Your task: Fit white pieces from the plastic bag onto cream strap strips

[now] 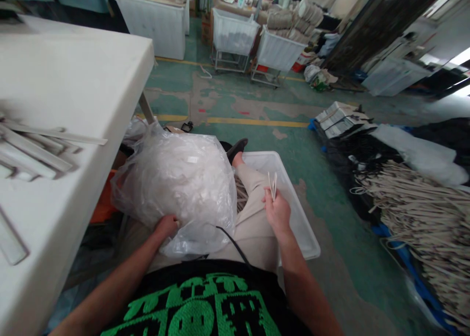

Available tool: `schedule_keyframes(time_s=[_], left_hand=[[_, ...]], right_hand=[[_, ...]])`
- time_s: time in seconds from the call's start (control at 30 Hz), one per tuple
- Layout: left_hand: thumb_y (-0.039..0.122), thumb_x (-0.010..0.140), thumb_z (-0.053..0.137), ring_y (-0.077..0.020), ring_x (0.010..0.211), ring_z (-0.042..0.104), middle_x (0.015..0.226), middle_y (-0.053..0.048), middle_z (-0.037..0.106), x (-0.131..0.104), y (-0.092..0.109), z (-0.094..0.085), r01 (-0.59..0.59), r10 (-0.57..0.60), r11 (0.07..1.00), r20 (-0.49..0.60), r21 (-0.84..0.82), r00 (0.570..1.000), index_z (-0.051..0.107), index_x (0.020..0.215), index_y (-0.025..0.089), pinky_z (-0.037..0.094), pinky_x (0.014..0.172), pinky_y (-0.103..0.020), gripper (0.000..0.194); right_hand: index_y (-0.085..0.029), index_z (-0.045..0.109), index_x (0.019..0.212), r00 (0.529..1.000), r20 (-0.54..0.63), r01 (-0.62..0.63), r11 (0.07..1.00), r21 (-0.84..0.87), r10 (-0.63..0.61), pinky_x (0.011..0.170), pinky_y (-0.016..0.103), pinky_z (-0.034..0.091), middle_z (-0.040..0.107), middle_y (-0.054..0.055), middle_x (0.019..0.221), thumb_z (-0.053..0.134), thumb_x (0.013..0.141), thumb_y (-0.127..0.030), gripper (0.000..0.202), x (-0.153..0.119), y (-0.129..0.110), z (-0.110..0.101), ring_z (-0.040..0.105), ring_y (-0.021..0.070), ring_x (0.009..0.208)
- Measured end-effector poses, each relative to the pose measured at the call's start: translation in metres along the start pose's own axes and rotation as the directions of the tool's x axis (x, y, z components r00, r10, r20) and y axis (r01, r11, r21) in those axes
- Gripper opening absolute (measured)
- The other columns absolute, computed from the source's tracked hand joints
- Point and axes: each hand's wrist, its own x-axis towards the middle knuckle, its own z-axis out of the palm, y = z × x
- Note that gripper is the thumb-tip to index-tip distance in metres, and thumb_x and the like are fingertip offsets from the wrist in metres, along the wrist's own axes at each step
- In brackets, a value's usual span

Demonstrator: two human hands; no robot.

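Observation:
A large clear plastic bag (183, 179), stuffed with whitish material, lies across my lap. My left hand (168, 226) is closed at the near edge of this bag, its fingers curled on the plastic; the fingertips are partly hidden. Over my right thigh, my right hand (278, 212) grips a few thin beige cords (272, 185), whose ends stick up past the fingers. Under my right leg stands a white plastic bin (299, 218). More beige cords (241, 195) show inside it, between the bag and my leg.
A white table (84, 62) on my left bears pale flat strips (29, 152). To the right, a big heap of beige cords (422, 218) lies on blue sheeting. Wheeled white bins (235, 33) stand beyond the green floor (257, 99). Other people are at the far back.

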Motion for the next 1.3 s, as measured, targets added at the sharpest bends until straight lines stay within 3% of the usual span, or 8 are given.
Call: schedule_keyframes(time_s=[0.27,0.47,0.57,0.77,0.9,1.03,1.2,1.3], left_hand=[[0.036,0.07,0.064,-0.0202,0.069,0.067,0.071,-0.006,0.069,-0.023,0.025,-0.014,-0.011,-0.051,0.882,-0.119,-0.472,0.992,0.057,0.069,0.019,0.043,0.056,-0.025,0.018],[0.049,0.067,0.075,-0.0181,0.072,0.069,0.091,-0.01,0.073,-0.084,0.063,-0.037,-0.161,0.085,0.657,-0.139,-0.737,0.987,0.061,0.082,0.018,0.046,0.057,-0.024,0.037],[0.053,0.07,0.075,-0.0164,0.067,0.067,0.084,-0.007,0.073,-0.118,0.082,-0.043,-0.306,0.247,0.603,-0.192,-0.737,0.95,0.063,0.08,0.017,0.045,0.058,-0.024,0.039],[0.056,0.079,0.066,-0.0147,0.056,0.061,0.062,-0.003,0.067,-0.154,0.109,-0.032,-0.492,0.5,0.585,-0.19,-0.644,0.845,0.057,0.071,0.017,0.043,0.055,-0.025,0.04],[0.051,0.083,0.065,-0.0132,0.057,0.06,0.065,-0.002,0.067,-0.164,0.11,-0.025,-0.53,0.607,0.564,-0.118,-0.633,0.786,0.059,0.079,0.016,0.044,0.057,-0.025,0.035],[0.043,0.079,0.068,-0.0133,0.057,0.06,0.068,-0.002,0.067,-0.166,0.102,-0.021,-0.508,0.611,0.571,-0.079,-0.644,0.788,0.059,0.077,0.017,0.047,0.058,-0.026,0.028],[0.035,0.068,0.074,-0.0135,0.053,0.06,0.064,-0.001,0.068,-0.156,0.1,-0.027,-0.439,0.506,0.552,-0.134,-0.709,0.852,0.056,0.073,0.017,0.04,0.051,-0.023,0.026],[0.036,0.061,0.079,-0.0126,0.052,0.057,0.06,0.001,0.064,-0.16,0.108,-0.036,-0.408,0.494,0.51,-0.13,-0.757,0.859,0.06,0.075,0.016,0.041,0.054,-0.024,0.031]], right_hand=[[-0.02,0.063,0.083,1.0,0.009,-0.009,1.0,0.015,0.009,0.064,0.03,0.038,0.066,0.005,0.063,0.033,0.097,-0.053,0.046,0.002,0.0,-0.002,0.062,0.0216,0.064],[-0.016,0.065,0.099,0.966,0.246,-0.066,0.837,0.543,-0.084,0.048,0.026,0.038,0.06,0.001,0.06,0.043,0.088,-0.068,0.058,-0.009,-0.025,-0.011,0.05,0.0143,0.045],[-0.015,0.066,0.097,0.844,0.481,-0.179,0.722,0.669,-0.236,0.039,0.022,0.026,0.057,-0.002,0.055,0.051,0.083,-0.071,0.059,-0.025,-0.056,-0.001,0.039,0.0085,0.038],[-0.016,0.062,0.083,0.408,0.834,-0.404,0.745,0.531,-0.372,0.032,0.019,0.016,0.047,-0.006,0.041,0.052,0.074,-0.083,0.068,-0.055,-0.103,0.054,0.024,0.0048,0.029],[-0.017,0.053,0.065,0.285,0.882,-0.546,0.693,0.471,-0.375,0.033,0.019,0.011,0.037,-0.009,0.036,0.055,0.07,-0.085,0.068,-0.049,-0.129,0.075,0.017,0.0021,0.028],[-0.014,0.062,0.078,0.299,0.841,-0.501,0.676,0.541,-0.451,0.033,0.02,0.009,0.036,-0.013,0.036,0.077,0.062,-0.066,0.057,-0.037,-0.163,0.069,0.016,0.0013,0.029],[-0.015,0.061,0.074,0.504,0.724,-0.211,0.745,0.632,-0.472,0.033,0.02,0.015,0.043,-0.01,0.037,0.078,0.061,-0.051,0.041,-0.03,-0.208,0.043,0.027,0.004,0.03],[-0.014,0.065,0.078,0.57,0.625,-0.024,0.75,0.661,-0.533,0.035,0.02,0.02,0.046,-0.009,0.041,0.073,0.067,-0.044,0.033,-0.029,-0.233,0.028,0.032,0.0047,0.033]])
